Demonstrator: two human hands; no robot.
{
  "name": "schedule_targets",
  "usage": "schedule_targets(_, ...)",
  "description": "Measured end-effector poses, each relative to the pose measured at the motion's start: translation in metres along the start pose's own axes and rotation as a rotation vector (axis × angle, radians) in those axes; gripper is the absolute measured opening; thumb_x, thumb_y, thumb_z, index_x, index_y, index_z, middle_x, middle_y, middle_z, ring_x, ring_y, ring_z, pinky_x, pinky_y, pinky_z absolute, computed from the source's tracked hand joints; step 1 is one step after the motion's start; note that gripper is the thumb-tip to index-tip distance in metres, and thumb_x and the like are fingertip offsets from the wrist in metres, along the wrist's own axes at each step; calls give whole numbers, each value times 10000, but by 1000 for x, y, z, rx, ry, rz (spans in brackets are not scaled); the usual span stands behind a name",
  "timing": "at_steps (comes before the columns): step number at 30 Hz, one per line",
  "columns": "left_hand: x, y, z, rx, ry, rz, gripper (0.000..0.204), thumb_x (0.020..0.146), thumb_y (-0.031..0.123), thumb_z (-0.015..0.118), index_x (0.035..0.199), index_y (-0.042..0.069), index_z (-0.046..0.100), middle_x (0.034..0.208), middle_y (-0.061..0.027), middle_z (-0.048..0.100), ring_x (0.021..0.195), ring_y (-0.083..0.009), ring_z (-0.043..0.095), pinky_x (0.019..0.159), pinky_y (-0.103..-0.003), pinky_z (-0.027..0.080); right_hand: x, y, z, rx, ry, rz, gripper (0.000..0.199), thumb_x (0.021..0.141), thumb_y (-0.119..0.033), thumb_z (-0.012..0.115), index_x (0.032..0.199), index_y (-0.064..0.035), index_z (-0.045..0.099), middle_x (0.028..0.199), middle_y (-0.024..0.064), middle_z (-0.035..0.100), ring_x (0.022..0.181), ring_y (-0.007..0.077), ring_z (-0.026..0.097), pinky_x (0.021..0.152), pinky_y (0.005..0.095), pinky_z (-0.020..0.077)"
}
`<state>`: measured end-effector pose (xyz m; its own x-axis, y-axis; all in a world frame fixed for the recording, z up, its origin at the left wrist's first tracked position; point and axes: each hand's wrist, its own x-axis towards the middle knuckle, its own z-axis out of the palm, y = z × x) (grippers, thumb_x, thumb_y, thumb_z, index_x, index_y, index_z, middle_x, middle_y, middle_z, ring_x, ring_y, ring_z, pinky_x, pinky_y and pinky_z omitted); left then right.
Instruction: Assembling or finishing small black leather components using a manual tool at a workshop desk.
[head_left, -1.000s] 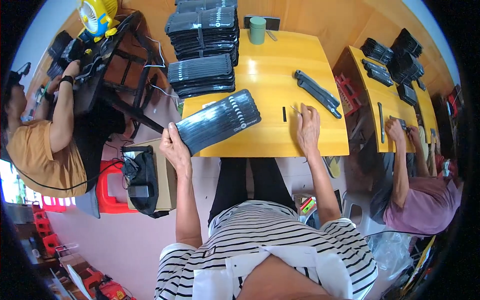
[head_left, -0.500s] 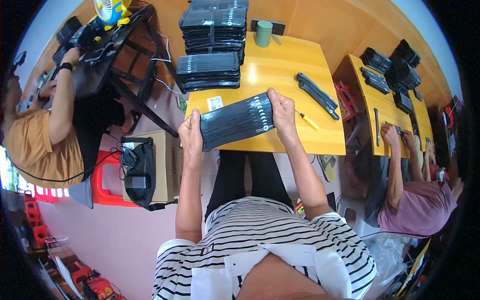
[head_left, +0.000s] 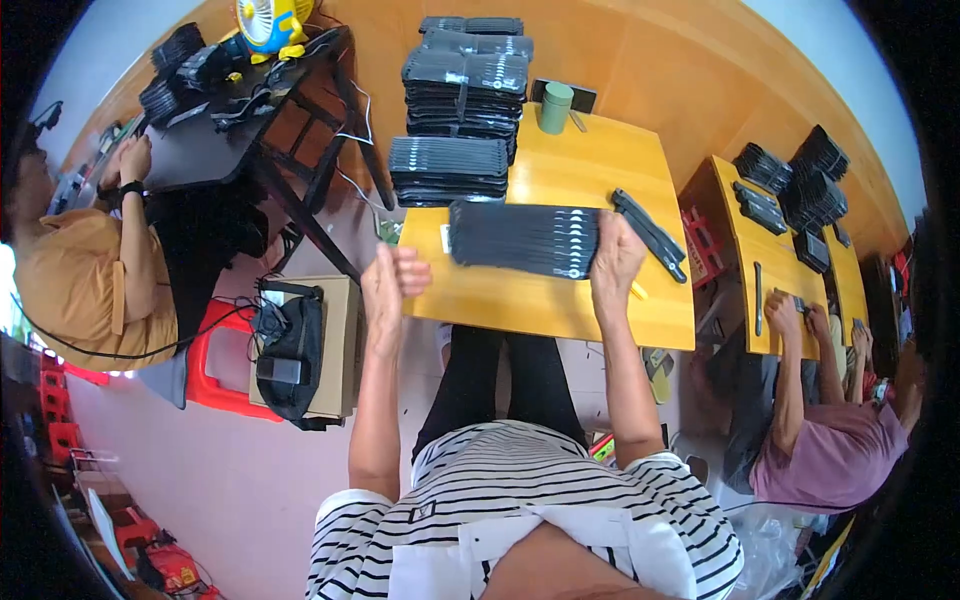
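Note:
My right hand (head_left: 617, 262) grips the right end of a flat bundle of black strips (head_left: 515, 238). The strips lie side by side, with a row of pale marks near the gripped end, and the bundle is held over the yellow table (head_left: 560, 312). My left hand (head_left: 388, 285) is off the bundle's left end, apart from it, with its fingers stretched out and nothing in them. Behind the bundle, at the table's left side, rises a tall stack of similar black bundles (head_left: 462, 95), with a lower pile (head_left: 447, 170) in front of it.
A green canister (head_left: 555, 108) stands at the back of the table. Loose black strips (head_left: 650, 235) lie at its right side, near a partly hidden yellow-handled tool (head_left: 638, 290). People work at tables on both sides. A cardboard box (head_left: 345, 345) sits on the left.
My left hand has let go of the bundle's left end and come away from it. The bundle, now in my right hand only, has levelled out and shifted right.

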<state>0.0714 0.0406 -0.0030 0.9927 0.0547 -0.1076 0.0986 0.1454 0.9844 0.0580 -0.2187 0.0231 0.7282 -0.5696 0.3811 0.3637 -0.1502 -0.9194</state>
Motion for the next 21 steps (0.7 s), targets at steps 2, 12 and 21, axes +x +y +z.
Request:
schedule_targets(2,-16,5,-13,46,-37,-62,531,949,449,292,981,-2,569,807,-134,645,694,-200,649,627,-276,523,-6,-27,-7,-520,-60,-422,225,833,-170,614,671,-24,559,514,18,428,457,158,403,437,269,323)
schedule_targets(12,-36,-4,39,-578,-66,-181,289,832,140,615,1098,72,524,988,-38,613,834,-144,622,645,-267,507,-44,-41,-7,-494,-665,-1020,379,721,-330,672,964,-47,604,782,60,509,715,171,523,610,251,422)
schedule_targets(21,-26,-38,39,-482,-59,-154,278,839,214,622,1074,90,542,972,-16,609,842,-114,578,595,-248,418,-70,10,0,191,-472,601,263,879,-236,549,1066,-54,519,828,2,490,727,69,514,507,191,443)
